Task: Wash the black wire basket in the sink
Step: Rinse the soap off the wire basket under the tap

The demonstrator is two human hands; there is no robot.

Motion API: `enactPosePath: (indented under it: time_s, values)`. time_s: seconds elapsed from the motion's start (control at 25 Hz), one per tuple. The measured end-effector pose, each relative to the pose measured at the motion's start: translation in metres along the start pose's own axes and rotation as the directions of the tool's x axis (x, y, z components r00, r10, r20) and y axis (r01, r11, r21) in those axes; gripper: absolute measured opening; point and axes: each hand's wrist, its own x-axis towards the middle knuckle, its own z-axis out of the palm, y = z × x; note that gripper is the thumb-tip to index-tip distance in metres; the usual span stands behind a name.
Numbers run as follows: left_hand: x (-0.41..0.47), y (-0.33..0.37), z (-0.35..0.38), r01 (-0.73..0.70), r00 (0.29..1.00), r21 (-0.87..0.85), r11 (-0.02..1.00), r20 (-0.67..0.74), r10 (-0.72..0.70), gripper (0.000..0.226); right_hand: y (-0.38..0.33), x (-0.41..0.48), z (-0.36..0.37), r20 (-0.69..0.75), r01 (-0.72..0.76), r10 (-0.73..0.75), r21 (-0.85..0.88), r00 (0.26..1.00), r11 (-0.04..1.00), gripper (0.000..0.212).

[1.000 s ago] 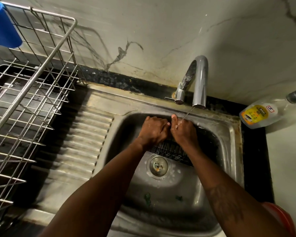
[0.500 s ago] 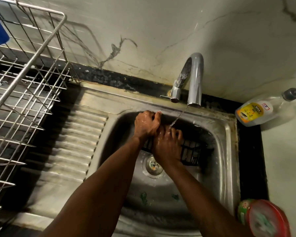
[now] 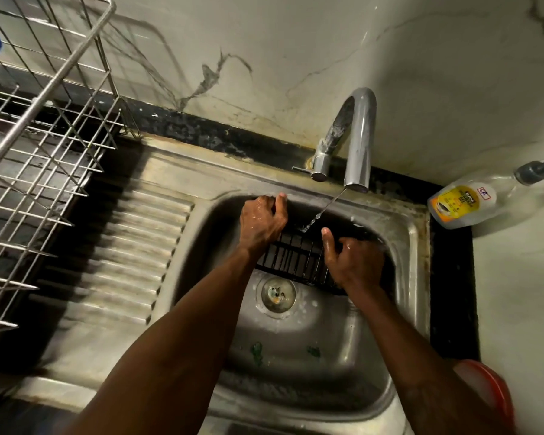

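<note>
The black wire basket (image 3: 297, 257) stands in the far half of the steel sink (image 3: 412, 271), under a thin stream of water from the tap (image 3: 357, 142). My left hand (image 3: 261, 222) grips the basket's left end, thumb up by the sink's rim. At the basket's right end my right hand (image 3: 354, 262) curls its fingers over the rim, thumb raised. Both hands are wet. Much of the basket is hidden behind my hands.
The drain (image 3: 275, 292) lies just in front of the basket. A ribbed draining board (image 3: 132, 255) adjoins the sink's left side, below a steel dish rack (image 3: 35, 146). A soap pump bottle (image 3: 465, 202) lies at the right; a red lid (image 3: 490, 400) sits near right.
My right hand has moved from beside the left hand to the basket's right end. The left hand keeps its hold on the left end. More of the basket's wires show between them.
</note>
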Motion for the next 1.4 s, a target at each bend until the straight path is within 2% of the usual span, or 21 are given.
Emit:
enactPosePath:
  time_s: [0.04, 0.12, 0.16, 0.2, 0.24, 0.32, 0.44, 0.52, 0.6, 0.64, 0.72, 0.76, 0.84, 0.92, 0.96, 1.04, 1.08, 1.16, 1.24, 1.32, 1.4]
  values:
    - [-0.001, 0.0, -0.004, -0.06, 0.998, 0.128, 0.99, -0.017, 0.063, 0.056, -0.011, -0.001, -0.005, 0.019, -0.022, 0.022, -0.022, 1.0, 1.0, 0.078]
    - [-0.001, -0.002, -0.019, -0.149, 0.984, 0.42, 0.895, -0.022, 0.174, 0.06, -0.031, 0.0, -0.017, 0.026, -0.001, 0.003, -0.088, 1.0, 0.996, 0.071]
    - [-0.003, -0.002, -0.025, -0.205, 0.973, 0.506, 0.838, 0.009, 0.232, 0.062, -0.04, 0.004, -0.026, 0.009, 0.028, -0.028, -0.112, 1.0, 0.993, 0.068]
    - [-0.007, -0.001, -0.026, -0.25, 0.96, 0.521, 0.816, 0.026, 0.278, 0.064, -0.05, 0.011, -0.035, -0.011, 0.066, -0.068, -0.128, 0.998, 0.989, 0.066]
    - [-0.014, 0.005, -0.023, -0.261, 0.96, 0.448, 0.855, 0.027, 0.279, 0.063, -0.06, 0.017, -0.043, -0.015, 0.094, -0.097, -0.152, 0.995, 0.984, 0.064]
    - [-0.026, 0.022, -0.014, -0.176, 0.982, 0.221, 0.959, -0.023, 0.186, 0.063, -0.077, 0.027, -0.053, -0.022, 0.118, -0.124, -0.194, 0.992, 0.974, 0.058]
    - [-0.028, 0.034, -0.007, -0.018, 0.998, 0.105, 0.994, -0.066, 0.025, 0.065, -0.085, 0.025, -0.06, -0.075, 0.099, -0.108, -0.123, 0.991, 0.988, 0.056]
    - [-0.024, 0.034, -0.012, 0.067, 0.996, 0.024, 0.997, -0.06, -0.066, 0.062, -0.081, 0.021, -0.063, -0.094, 0.156, -0.162, -0.073, 0.982, 0.985, 0.053]
    - [-0.023, 0.028, -0.014, 0.173, 0.983, -0.136, 0.976, -0.044, -0.18, 0.056, -0.077, 0.019, -0.07, -0.155, 0.271, -0.267, 0.005, 0.951, 0.963, 0.041]
    - [-0.023, 0.026, -0.016, 0.238, 0.967, -0.227, 0.944, -0.029, -0.251, 0.052, -0.075, 0.022, -0.076, -0.178, 0.306, -0.285, 0.099, 0.942, 0.947, 0.038]
    - [-0.025, 0.017, -0.016, 0.332, 0.94, -0.365, 0.87, 0.047, -0.339, 0.044, -0.072, 0.023, -0.086, -0.145, 0.279, -0.244, 0.322, 0.959, 0.905, 0.047]
    - [-0.024, 0.008, -0.015, 0.329, 0.944, -0.314, 0.891, 0.073, -0.323, 0.043, -0.071, 0.021, -0.088, -0.114, 0.252, -0.226, 0.334, 0.967, 0.908, 0.056]
    - [-0.023, -0.009, -0.012, 0.286, 0.958, -0.279, 0.917, 0.096, -0.27, 0.061, -0.075, 0.011, -0.082, -0.114, 0.257, -0.239, 0.189, 0.964, 0.948, 0.069]
    - [-0.021, -0.01, -0.018, 0.326, 0.945, -0.489, 0.809, 0.147, -0.292, 0.07, -0.083, 0.011, -0.079, -0.129, 0.248, -0.23, 0.145, 0.965, 0.958, 0.075]
    - [-0.021, -0.004, -0.023, 0.319, 0.948, -0.537, 0.781, 0.177, -0.266, 0.069, -0.087, 0.016, -0.079, -0.121, 0.236, -0.22, 0.139, 0.968, 0.962, 0.077]
    - [-0.022, 0.016, -0.034, 0.219, 0.976, -0.61, 0.762, 0.155, -0.156, 0.065, -0.096, 0.033, -0.082, -0.063, 0.236, -0.231, 0.095, 0.971, 0.967, 0.079]
    - [-0.024, 0.028, -0.037, 0.185, 0.983, -0.635, 0.75, 0.117, -0.143, 0.06, -0.099, 0.041, -0.084, -0.044, 0.24, -0.238, 0.085, 0.97, 0.967, 0.078]
    - [-0.023, 0.049, -0.039, 0.229, 0.968, -0.564, 0.793, 0.044, -0.248, 0.055, -0.098, 0.049, -0.086, 0.023, 0.185, -0.19, 0.138, 0.981, 0.973, 0.071]
    - [-0.02, 0.062, -0.035, 0.324, 0.938, -0.587, 0.742, 0.095, -0.334, 0.059, -0.089, 0.05, -0.088, 0.102, 0.07, -0.089, 0.18, 0.991, 0.981, 0.069]
    - [-0.018, 0.069, -0.027, 0.343, 0.938, -0.612, 0.712, 0.182, -0.295, 0.074, -0.082, 0.041, -0.09, 0.031, 0.026, -0.031, 0.136, 0.999, 0.99, 0.063]
    - [-0.02, 0.066, -0.014, 0.369, 0.929, -0.643, 0.671, 0.226, -0.294, 0.069, -0.078, 0.017, -0.083, -0.098, 0.175, -0.174, -0.003, 0.98, 0.985, 0.044]
